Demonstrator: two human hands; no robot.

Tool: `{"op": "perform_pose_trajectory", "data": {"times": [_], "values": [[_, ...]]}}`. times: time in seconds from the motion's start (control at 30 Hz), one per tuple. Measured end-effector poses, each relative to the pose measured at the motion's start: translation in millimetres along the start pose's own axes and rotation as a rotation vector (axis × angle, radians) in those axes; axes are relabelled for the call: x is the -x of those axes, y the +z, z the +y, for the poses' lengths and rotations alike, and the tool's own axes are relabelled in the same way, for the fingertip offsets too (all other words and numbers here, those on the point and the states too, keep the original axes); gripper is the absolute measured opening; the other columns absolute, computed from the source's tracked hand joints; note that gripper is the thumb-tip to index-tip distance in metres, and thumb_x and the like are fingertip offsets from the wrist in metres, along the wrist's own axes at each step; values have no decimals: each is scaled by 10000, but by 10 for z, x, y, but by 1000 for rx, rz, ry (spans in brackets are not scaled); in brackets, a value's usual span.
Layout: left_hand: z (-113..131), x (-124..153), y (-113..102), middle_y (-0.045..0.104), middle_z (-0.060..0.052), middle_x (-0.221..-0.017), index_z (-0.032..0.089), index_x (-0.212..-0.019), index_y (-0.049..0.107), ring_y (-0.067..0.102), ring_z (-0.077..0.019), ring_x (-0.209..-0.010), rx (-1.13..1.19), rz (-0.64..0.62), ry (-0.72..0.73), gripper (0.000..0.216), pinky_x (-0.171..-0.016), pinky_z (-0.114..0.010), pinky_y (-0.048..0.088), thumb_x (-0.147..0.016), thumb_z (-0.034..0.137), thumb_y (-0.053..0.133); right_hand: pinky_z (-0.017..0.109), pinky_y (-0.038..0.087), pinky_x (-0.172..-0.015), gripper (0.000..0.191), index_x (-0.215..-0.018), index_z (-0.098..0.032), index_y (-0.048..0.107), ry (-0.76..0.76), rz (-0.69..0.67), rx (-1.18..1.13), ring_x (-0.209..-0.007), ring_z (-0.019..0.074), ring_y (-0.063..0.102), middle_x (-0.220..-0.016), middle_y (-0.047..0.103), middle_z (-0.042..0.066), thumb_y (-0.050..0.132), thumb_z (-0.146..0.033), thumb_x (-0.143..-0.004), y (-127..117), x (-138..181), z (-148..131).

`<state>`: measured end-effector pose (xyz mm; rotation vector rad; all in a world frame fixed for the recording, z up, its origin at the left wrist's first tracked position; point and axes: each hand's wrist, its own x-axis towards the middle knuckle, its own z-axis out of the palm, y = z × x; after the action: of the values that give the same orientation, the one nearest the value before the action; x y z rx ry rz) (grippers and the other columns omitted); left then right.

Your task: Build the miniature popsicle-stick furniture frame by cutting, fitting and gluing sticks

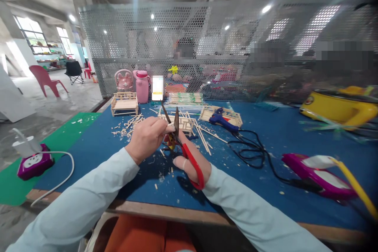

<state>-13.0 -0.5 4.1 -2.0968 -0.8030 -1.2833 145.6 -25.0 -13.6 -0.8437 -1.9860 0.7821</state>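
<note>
Your right fingers (180,162) held scissors (195,169), your left fingers (159,125) pinched a pale stick (171,124); one wooden bench (124,104) stood assembled centre-left, loose sticks (203,140) lay unjoined mid-frame.

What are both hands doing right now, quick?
Left hand: closed, fingertips at the scissors; can't tell what it pinches.
Right hand: closed around the scissors' red handles, blades apart.

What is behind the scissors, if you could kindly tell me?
Behind the scissors, a small stick frame and loose sticks show on the blue table; the blades and left hand cover part of the frame, which cannot be seen.
</note>
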Motion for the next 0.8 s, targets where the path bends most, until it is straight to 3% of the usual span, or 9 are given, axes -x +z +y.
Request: {"op": "perform_pose_trajectory", "data": {"times": [0.5,0.8], "values": [[-9,-20,-12,474,-3,-559,171,-608,455,399,-112,-541,-15,-46,68,332,-523,-233,291,-914,235,342,292,409,-613,489,-1037,-191,493,-68,40,1,-627,149,412,-709,441,-13,419,-141,-556,19,-15,-5],[-19,18,45,509,-9,-588,174,-643,474,439,-113,-563,-8,-83,32,298,-539,-229,316,-907,226,346,275,396,-570,305,-842,-190,541,-34,103,15,-569,134,416,-629,468,-17,427,-138,-564,17,-13,30]]}}
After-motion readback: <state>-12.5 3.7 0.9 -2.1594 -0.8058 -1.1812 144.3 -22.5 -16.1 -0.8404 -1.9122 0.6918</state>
